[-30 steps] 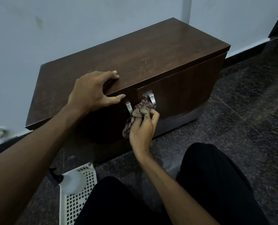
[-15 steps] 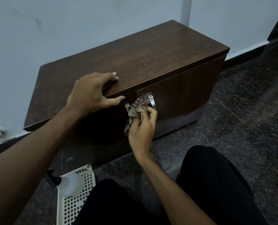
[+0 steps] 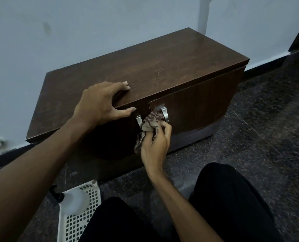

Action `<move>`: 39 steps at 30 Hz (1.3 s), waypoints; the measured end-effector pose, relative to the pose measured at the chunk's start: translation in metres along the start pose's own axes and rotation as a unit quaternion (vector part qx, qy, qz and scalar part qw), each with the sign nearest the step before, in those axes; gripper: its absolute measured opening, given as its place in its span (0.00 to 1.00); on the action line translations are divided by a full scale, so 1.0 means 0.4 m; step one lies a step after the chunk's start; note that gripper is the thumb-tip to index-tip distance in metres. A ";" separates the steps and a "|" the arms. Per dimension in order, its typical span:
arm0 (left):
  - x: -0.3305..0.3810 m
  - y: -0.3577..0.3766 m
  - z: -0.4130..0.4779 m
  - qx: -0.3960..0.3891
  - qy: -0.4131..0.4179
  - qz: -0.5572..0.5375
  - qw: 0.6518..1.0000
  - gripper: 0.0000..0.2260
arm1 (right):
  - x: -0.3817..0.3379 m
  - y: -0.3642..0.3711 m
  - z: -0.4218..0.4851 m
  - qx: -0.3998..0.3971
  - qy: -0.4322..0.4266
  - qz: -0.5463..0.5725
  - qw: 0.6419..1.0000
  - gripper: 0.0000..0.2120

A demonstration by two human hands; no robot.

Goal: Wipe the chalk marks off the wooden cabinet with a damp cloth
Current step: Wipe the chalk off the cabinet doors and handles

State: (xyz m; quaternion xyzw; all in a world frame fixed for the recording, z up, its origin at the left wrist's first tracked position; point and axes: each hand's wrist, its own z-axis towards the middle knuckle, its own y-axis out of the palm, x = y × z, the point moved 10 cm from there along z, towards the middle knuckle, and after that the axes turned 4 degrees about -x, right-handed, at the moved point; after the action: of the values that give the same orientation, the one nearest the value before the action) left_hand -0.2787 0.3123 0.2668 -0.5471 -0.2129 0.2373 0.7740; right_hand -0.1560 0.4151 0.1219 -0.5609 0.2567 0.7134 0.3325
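Cabinet (image 3: 162,67): dark wood, on floor.
Left hand (image 3: 98,103): grip relaxed, spread over top edge.
Right hand (image 3: 155,144): grip clenching bunched cloth (image 3: 151,122) against door front.

Dark wooden cabinet (image 3: 162,67) against wall, faint chalk marks (image 3: 158,70) on top; crumpled cloth (image 3: 150,123) between door handles.

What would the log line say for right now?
left hand: rests on cabinet top | right hand: holds cloth beside door handle | faint marks: on top

The person has bare forearms (image 3: 171,194) and wears plain black trousers (image 3: 232,198) (matte fabric) over both legs.
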 end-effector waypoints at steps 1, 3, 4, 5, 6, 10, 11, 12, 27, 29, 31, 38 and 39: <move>0.000 0.000 0.000 0.000 0.000 0.001 1.000 0.30 | 0.004 -0.003 -0.002 0.002 -0.008 -0.011 1.000 0.13; 0.000 -0.001 0.000 0.002 0.001 0.001 1.000 0.30 | 0.034 -0.010 -0.010 0.003 -0.005 -0.045 0.999 0.16; 0.000 -0.001 0.000 0.004 0.002 -0.001 1.000 0.30 | 0.053 -0.014 -0.016 0.004 -0.001 -0.062 0.998 0.18; 0.000 -0.001 0.000 0.005 0.002 -0.001 1.000 0.30 | 0.067 -0.014 -0.022 0.001 0.002 -0.076 0.997 0.19; 0.000 -0.001 -0.001 0.004 0.001 -0.001 1.000 0.30 | 0.068 -0.014 -0.026 -0.002 0.001 -0.081 0.997 0.20; 0.000 -0.002 -0.001 0.001 -0.002 -0.006 1.000 0.30 | 0.024 -0.004 -0.010 0.006 0.020 -0.019 1.000 0.12; 0.001 -0.003 0.000 0.000 -0.002 -0.006 1.000 0.30 | 0.002 -0.002 -0.002 0.006 0.012 -0.005 1.000 0.11; 0.002 -0.002 0.000 -0.001 -0.001 -0.006 1.000 0.30 | -0.015 -0.001 0.003 0.004 0.001 0.003 1.000 0.10; 0.005 -0.005 -0.001 0.006 0.004 -0.001 1.000 0.30 | -0.060 -0.006 0.024 0.015 -0.066 -0.036 0.997 0.11; 0.006 -0.006 0.000 0.007 0.007 -0.003 1.000 0.30 | -0.074 -0.005 0.030 0.014 -0.074 -0.042 0.996 0.11; 0.006 -0.005 -0.001 0.007 0.008 -0.004 1.000 0.30 | -0.074 -0.005 0.028 0.008 -0.076 -0.051 0.996 0.12; 0.006 -0.004 -0.002 0.005 0.004 -0.002 1.000 0.30 | 0.031 -0.020 -0.011 0.013 0.024 -0.003 1.000 0.17; 0.005 -0.004 -0.003 0.005 0.004 -0.003 1.000 0.30 | 0.038 -0.023 -0.011 0.016 0.039 0.006 0.999 0.14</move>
State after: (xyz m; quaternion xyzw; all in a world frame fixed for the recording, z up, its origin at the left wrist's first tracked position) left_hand -0.2762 0.3122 0.2681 -0.5435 -0.2100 0.2337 0.7784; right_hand -0.1486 0.4206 0.1061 -0.5812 0.2844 0.6886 0.3274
